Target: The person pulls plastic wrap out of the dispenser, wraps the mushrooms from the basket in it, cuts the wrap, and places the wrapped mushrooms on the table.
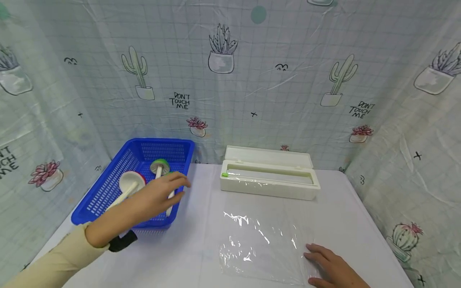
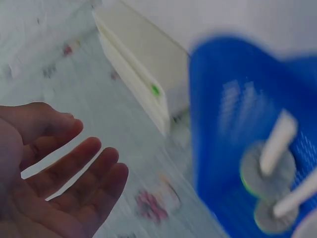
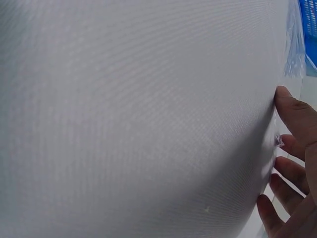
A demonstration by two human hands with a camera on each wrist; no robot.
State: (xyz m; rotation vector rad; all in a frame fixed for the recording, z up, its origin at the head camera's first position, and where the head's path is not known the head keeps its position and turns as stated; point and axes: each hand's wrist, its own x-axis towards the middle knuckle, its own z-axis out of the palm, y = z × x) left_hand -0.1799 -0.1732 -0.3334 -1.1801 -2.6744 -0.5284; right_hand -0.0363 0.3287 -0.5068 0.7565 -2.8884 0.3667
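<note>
Left grip [image 1: 160, 195], fingers apart, hangs near basket [image 1: 162, 141]; right grip [image 1: 332, 267], spread, touches clear film [image 1: 264, 244].

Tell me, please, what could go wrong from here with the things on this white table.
The thin, clear plastic sheet shows wrinkles, so it could bunch or slide if the right hand at its edge shifts. The left hand is close to the blue perforated plastic basket; a careless sweep might knock the white, round, red-rimmed utensil with a long handle lying inside.
</note>
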